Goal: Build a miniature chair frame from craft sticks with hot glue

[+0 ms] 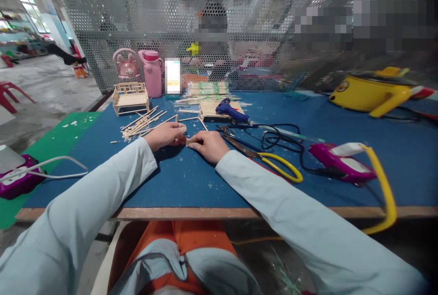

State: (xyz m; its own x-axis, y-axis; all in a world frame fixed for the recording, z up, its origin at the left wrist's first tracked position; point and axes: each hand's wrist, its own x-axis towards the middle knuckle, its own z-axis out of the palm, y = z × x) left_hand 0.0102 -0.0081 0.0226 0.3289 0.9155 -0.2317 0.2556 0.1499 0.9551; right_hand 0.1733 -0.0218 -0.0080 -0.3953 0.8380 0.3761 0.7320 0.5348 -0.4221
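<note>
My left hand (166,135) and my right hand (209,144) nearly meet over the blue table, fingers pinched around thin wooden sticks. The stick frame (185,118) between them is partly hidden by my fingers. Left of my left hand lies a loose pile of wooden sticks (142,123). Behind it stands a small bench made of sticks (131,99). A blue glue gun (232,110) rests on a flat stick-built piece (207,109) beyond my right hand. Scissors with yellow handles (280,167) lie beside my right sleeve.
A pink bottle (153,76), a lit phone (173,76) and bundled sticks (208,88) stand or lie at the back before a perforated metal screen (137,16). At right are a yellow pot (372,92), black cable and a purple power strip (345,162); another power strip (20,176) is at left.
</note>
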